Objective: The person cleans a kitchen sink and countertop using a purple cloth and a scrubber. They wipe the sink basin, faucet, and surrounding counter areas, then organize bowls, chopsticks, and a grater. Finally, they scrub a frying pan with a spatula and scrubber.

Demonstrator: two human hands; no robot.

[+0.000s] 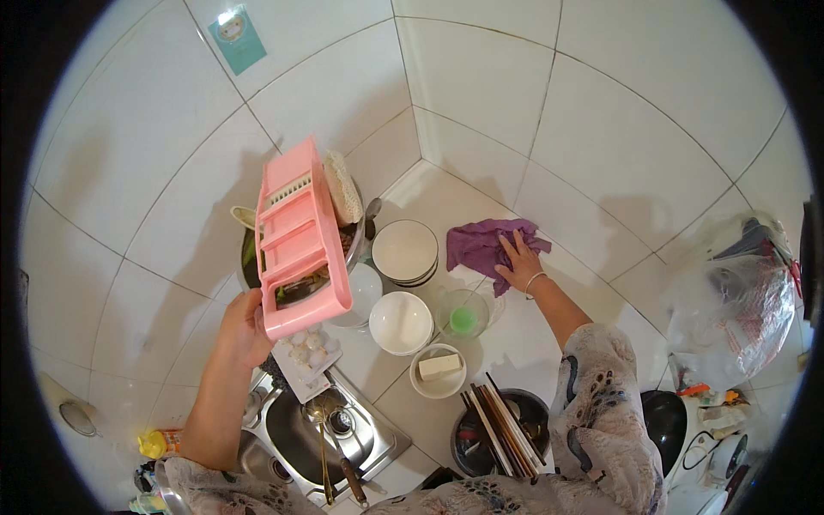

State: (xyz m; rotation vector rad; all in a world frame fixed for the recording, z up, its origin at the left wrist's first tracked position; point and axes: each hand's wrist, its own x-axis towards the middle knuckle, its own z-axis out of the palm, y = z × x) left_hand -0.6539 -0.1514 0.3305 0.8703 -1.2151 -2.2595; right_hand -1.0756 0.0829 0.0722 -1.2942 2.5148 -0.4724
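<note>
My left hand [246,329] is closed around the lower end of a pink plastic rack [302,245], a long frame with slots and openings. It is raised and tilted over a large bowl [250,268], hiding much of that bowl's contents. At the back of the white counter, my right hand [521,262] lies with fingers spread on a crumpled purple cloth [477,251]. Near that cloth stands a clear glass cup [479,313] with something green in it. Left of the cup are stacked white bowls [404,251] and another white bowl [401,323].
A small bowl [449,385] holds a pale block. Chopsticks [502,429] lie across a dark pot [464,439]. Ladles rest in the steel sink [287,422], beside an egg carton [302,376]. Tiled walls [481,103] meet behind the counter; a plastic bag [745,313] hangs at right.
</note>
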